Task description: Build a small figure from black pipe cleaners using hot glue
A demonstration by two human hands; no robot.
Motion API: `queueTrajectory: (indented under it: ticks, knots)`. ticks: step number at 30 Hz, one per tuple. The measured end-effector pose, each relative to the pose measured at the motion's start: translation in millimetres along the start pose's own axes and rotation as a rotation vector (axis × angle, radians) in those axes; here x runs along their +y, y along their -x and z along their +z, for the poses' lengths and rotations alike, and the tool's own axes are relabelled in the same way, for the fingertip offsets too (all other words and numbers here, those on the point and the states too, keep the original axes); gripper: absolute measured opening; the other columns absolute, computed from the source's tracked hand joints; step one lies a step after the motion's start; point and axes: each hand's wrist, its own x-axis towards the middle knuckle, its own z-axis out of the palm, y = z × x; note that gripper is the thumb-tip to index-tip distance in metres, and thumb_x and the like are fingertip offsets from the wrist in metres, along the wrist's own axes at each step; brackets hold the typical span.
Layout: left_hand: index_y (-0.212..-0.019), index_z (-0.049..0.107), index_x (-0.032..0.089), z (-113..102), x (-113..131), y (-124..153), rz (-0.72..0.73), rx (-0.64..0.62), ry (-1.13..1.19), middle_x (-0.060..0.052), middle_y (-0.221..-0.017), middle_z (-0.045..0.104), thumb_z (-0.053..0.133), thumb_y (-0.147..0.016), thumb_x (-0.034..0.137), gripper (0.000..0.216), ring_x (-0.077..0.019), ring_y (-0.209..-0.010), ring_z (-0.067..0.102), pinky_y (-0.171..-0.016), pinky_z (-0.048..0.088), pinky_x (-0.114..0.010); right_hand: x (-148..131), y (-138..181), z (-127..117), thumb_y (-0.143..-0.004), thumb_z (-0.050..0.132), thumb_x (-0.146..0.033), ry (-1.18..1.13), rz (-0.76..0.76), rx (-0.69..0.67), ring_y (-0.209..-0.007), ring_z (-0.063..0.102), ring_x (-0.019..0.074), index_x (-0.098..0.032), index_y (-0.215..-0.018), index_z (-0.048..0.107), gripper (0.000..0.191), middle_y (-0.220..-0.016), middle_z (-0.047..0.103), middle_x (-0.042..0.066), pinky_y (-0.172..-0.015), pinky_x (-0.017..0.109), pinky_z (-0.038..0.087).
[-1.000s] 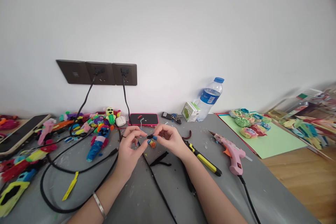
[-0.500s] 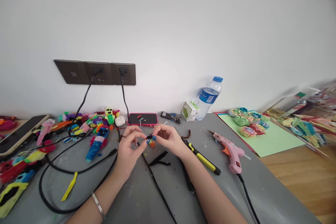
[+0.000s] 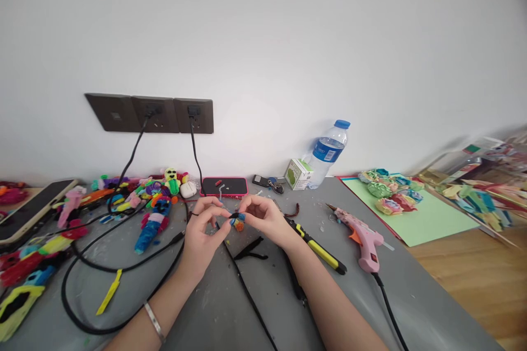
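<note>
Between the fingertips of both hands is a small fuzzy pipe-cleaner piece (image 3: 237, 218), blue and black with a bit of orange below. My left hand (image 3: 206, 233) pinches it from the left, thumb and index finger closed. From the right, my right hand (image 3: 263, 219) pinches its blue end. Fingertips cover much of the piece. Just below on the grey table (image 3: 230, 318) lie black pipe-cleaner bits (image 3: 251, 249). Yellow-and-black pliers (image 3: 321, 252) rest beside my right forearm.
A pink glue gun (image 3: 362, 238) with a cord lies at right. Behind stand a water bottle (image 3: 328, 153) and a small box (image 3: 298, 174). Colourful pipe-cleaner figures (image 3: 154, 225) and a looped black cable (image 3: 68, 307) fill the left. A pink-edged phone (image 3: 234, 186) lies at the back.
The fingers of both hands have shifted very slightly around the small piece. Everything else on the table stays where it was.
</note>
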Motion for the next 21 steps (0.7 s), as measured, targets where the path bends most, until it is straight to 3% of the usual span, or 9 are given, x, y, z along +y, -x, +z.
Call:
queueTrajectory:
  ticks: [10,21]
  knots:
    - [-0.081,0.072,0.022,0.5,-0.6,-0.7,-0.006,0.012,0.018,-0.004,-0.104,0.055,0.066,-0.083,0.02,0.007,-0.0117,-0.068,0.051,-0.063,0.046,-0.026,0.4,-0.1,0.6,-0.084,0.076,-0.038,0.044,-0.059,0.008,-0.064,0.054,0.0129,-0.017,-0.088,0.068,0.023,-0.072,0.06,0.0,-0.062,0.027,0.044]
    - [-0.08,0.071,0.022,1.1,1.9,0.0,0.007,0.006,-0.016,-0.005,-0.102,0.056,0.065,-0.081,0.017,0.009,-0.013,-0.068,0.051,-0.062,0.046,-0.028,-4.3,-0.5,0.4,-0.085,0.074,-0.039,0.151,-0.128,0.03,-0.065,0.055,0.0142,-0.018,-0.081,0.07,0.022,-0.075,0.061,0.002,-0.061,0.028,0.044]
